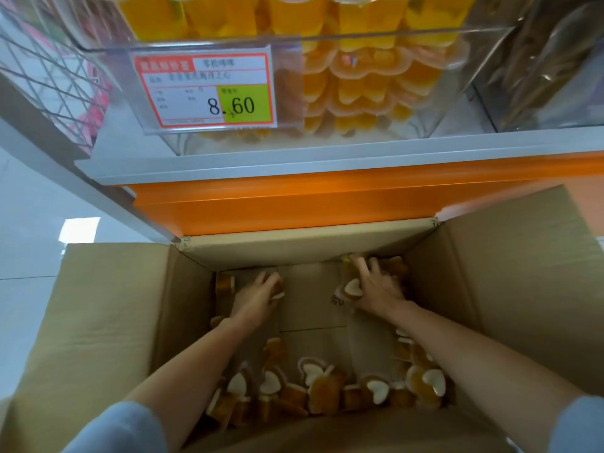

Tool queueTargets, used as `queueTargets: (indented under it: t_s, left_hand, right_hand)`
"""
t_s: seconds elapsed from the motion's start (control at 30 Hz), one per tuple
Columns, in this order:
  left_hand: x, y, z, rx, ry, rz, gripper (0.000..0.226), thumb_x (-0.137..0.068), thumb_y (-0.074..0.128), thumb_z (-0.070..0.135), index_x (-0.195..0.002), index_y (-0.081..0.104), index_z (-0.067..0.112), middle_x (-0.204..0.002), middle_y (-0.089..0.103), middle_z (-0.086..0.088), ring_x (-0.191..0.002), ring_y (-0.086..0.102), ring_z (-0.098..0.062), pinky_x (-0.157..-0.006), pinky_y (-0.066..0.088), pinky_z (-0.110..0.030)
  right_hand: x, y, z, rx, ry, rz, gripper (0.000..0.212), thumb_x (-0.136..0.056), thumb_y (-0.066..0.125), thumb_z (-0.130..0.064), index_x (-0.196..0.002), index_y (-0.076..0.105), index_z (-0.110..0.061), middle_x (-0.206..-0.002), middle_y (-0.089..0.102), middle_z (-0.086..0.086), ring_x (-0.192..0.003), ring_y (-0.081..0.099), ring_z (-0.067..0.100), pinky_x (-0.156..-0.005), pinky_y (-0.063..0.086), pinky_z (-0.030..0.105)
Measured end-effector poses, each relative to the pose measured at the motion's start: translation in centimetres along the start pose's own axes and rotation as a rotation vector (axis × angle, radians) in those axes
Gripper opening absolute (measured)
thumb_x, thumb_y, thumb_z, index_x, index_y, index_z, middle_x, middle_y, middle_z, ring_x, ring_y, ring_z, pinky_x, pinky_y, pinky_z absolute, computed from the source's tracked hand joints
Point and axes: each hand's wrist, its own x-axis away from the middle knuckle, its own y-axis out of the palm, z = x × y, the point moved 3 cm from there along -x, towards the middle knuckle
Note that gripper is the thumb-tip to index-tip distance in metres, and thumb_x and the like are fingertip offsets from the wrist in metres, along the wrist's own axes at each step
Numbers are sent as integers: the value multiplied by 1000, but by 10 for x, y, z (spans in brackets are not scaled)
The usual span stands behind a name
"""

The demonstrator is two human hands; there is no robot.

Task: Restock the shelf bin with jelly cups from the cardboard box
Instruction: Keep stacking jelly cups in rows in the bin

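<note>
The cardboard box (490, 289) stands open on the floor (29, 197) against the foot of the shelf (294, 158), its flaps folded outward. Much of its bottom is bare card. A loose heap of jelly cups (320, 387), amber with white heart-shaped lids, lies tumbled along the near end, and more run up the right wall. A single cup (225, 283) lies on its side in the far left corner.

Both of the person's arms reach deep into the far end of the box. The left hand (258, 297) has its fingers curled round a jelly cup (278, 289) just right of the lone cup. The right hand (376, 289) is in the far right corner, fingers spread down over several cups there, with a heart-lidded cup (353, 288) tucked against its thumb side; whether it has a firm hold of any of them cannot be told. Blue sleeves (124, 426) show at the bottom corners.

Above, on the shelf, the clear plastic shelf bin (408, 40) is packed with stacked yellow-orange jelly cups up to its rim. A price tag (209, 89) reading 8.60 is clipped to its front. A neighbouring clear bin (539, 67) to the right holds brownish packets, too blurred to identify, and a wire basket (49, 76) sits to the left.
</note>
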Motion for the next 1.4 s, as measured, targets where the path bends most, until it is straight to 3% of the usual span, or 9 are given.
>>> queueTargets:
  t_s: [0.1,0.23,0.47,0.63,0.83,1.03,1.17,1.27,1.4]
  left_hand:
    - [3,4,4,10,-1,24,44,-92,53,22,-133,36,25,-134,43,-4,-113,50,-24,-80,44,-31]
    - [1,12,10,151,-33,-59,64,-90,58,26,-143,24,21,-136,46,-6,-122,47,-25,-94,41,-34]
    - [-4,18,16,174,19,-109,52,-88,60,29,-134,41,14,-137,43,-5,-123,46,-22,-97,39,-28]
    - [-5,18,16,210,25,-115,49,-87,62,29,-130,44,14,-130,47,-5,-117,48,-21,-93,40,-28]
    - [-5,21,17,219,8,-122,50,-86,63,27,-131,43,17,-131,45,-3,-116,48,-19,-95,43,-31]
    - [-7,21,19,203,12,-134,52,-87,62,26,-133,42,15,-134,43,-4,-119,47,-20,-96,40,-29]
    - [-8,22,20,206,31,-126,49,-85,63,25,-129,45,15,-130,45,-4,-114,48,-21,-90,40,-27]
    - [-9,23,24,195,46,-133,48,-86,63,26,-129,45,15,-128,46,-4,-113,49,-20,-90,40,-28]
    - [-11,25,29,178,77,-145,46,-86,63,28,-127,47,14,-126,48,-5,-114,50,-22,-89,39,-27]
  right_hand:
    - [3,-1,-8,-39,18,-26,97,-75,75,-41,-144,6,-40,-142,21,9,-117,46,38,-91,41,45]
    - [3,0,-13,-88,56,64,75,-84,59,-50,-142,16,-33,-139,29,9,-109,52,37,-76,38,36]
    - [4,5,-11,-147,84,177,80,-83,58,-56,-142,13,-27,-134,40,4,-91,59,29,-61,36,27]
    - [5,3,-3,-186,21,192,68,-84,61,-52,-135,24,-27,-131,49,3,-95,60,26,-64,37,26]
    - [4,4,-5,-227,-4,155,80,-81,62,-57,-141,16,-31,-135,47,2,-101,60,26,-66,38,27]
    - [3,7,-4,-322,37,153,67,-78,65,-54,-128,30,-27,-133,45,2,-104,57,30,-67,37,28]
    - [3,7,-4,-238,-7,128,71,-81,58,-59,-139,24,-34,-139,35,2,-107,55,35,-67,39,30]
    - [8,6,-9,-33,-67,176,62,-91,49,-49,-144,20,-36,-134,36,6,-93,59,31,-61,37,29]
    - [13,19,-11,98,-264,294,47,-77,74,-31,-121,59,-29,-105,54,11,-64,62,30,-43,38,27]
